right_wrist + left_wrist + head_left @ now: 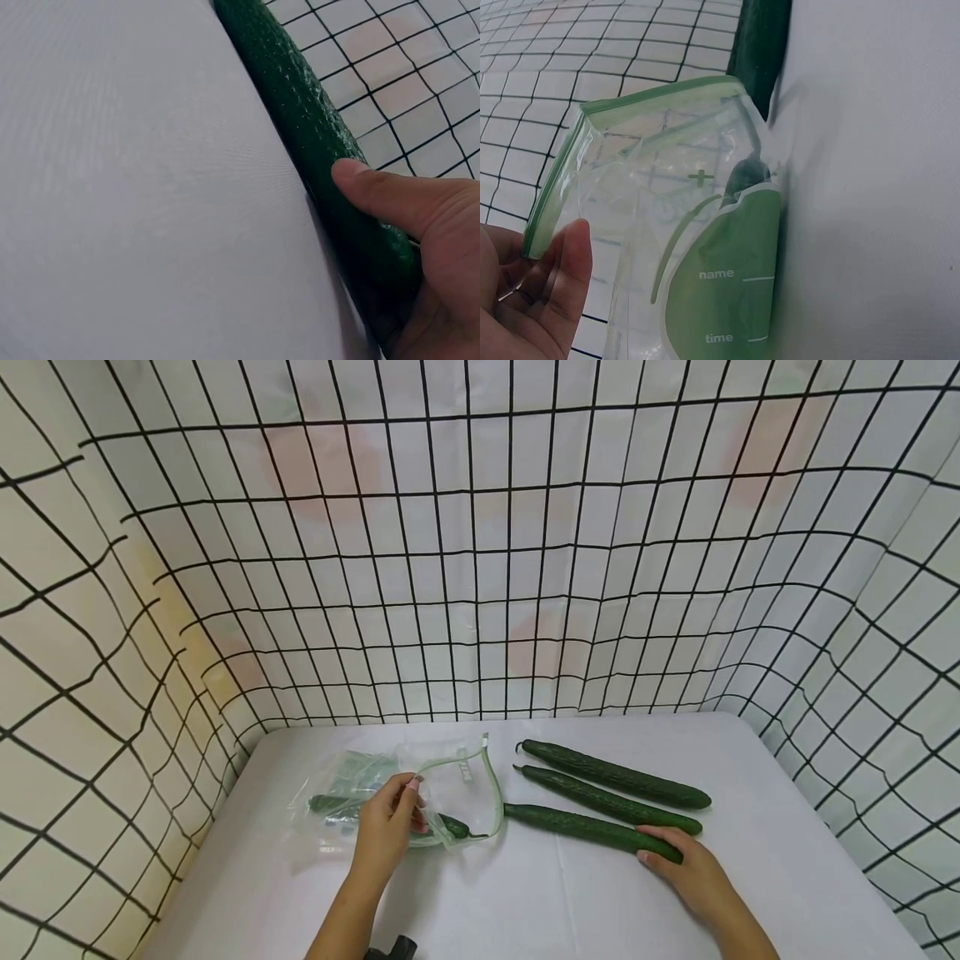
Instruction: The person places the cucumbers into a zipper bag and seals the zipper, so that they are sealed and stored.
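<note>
**Cucumber tip at the bag's mouth, with a stem and a rim in its path**

Your left hand pinches the edge of the clear bag and holds its green rim raised, so the mouth gapes toward the right. Your right hand grasps the nearest cucumber by its right end, thumb on the near side and fingers over the far side. That cucumber lies along the white table, its other end right at the rim; whether the two touch, you can't quite tell from here.

A bagged cucumber already lies inside, its stem toward the mouth. If you push straight in, the incoming tip could butt against that stem and jam, or drag the lower rim inward and fold it shut. Because you hold the cucumber so far back, a small turn of your wrist would swing the tip wide of the mouth. If your left pinch slackens, the soft plastic would likely sag across the opening; pushing too hard could slide the whole bag leftward. The middle cucumber and the farthest cucumber lie just beyond, where your knuckles might nudge them.
</note>
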A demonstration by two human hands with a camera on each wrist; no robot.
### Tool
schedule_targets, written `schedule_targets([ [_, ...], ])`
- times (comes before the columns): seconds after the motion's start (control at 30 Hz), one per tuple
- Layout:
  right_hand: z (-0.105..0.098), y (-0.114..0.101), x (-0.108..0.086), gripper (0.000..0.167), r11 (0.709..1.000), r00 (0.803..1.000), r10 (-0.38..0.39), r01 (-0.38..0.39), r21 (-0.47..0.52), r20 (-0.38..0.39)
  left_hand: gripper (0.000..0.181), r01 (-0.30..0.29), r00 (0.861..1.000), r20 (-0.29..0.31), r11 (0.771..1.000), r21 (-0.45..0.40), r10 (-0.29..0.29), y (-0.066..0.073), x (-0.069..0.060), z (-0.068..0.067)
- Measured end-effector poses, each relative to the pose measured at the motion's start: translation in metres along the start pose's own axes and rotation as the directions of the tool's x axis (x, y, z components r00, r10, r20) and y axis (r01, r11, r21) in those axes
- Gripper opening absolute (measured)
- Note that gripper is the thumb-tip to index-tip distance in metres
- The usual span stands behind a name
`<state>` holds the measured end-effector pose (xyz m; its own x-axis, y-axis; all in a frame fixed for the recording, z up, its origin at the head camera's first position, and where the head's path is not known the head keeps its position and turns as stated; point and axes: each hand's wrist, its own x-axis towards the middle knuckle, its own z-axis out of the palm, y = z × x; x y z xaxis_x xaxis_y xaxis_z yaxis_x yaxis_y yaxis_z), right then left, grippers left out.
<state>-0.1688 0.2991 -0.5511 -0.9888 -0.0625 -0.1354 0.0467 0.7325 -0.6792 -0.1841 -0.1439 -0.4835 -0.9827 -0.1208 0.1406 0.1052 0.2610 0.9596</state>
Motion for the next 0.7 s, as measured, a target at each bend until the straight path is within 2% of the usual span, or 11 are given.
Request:
schedule_targets([
  [0.27,-0.0022,-0.0033,-0.0034,0.059,0.999,0.998,-0.029,0.030,0.012,-0.048,0.024,-0.001,1.000,-0.003,1.000,0.007,0.001,-0.0016,0.0015,0.0014],
  [0.47,-0.0057,-0.0040,-0.0057,0.063,0.998,0.999,0.008,-0.006,0.060,-0.039,0.024,-0.005,1.000,-0.002,1.000,0.004,0.005,-0.0006,0.0018,0.0012],
  [0.7,-0.0067,-0.0043,-0.0084,0.059,0.996,0.997,0.005,0.002,0.088,-0.083,0.024,0.000,1.000,0.003,1.000,0.008,0.000,-0.0029,0.0016,0.0007],
])
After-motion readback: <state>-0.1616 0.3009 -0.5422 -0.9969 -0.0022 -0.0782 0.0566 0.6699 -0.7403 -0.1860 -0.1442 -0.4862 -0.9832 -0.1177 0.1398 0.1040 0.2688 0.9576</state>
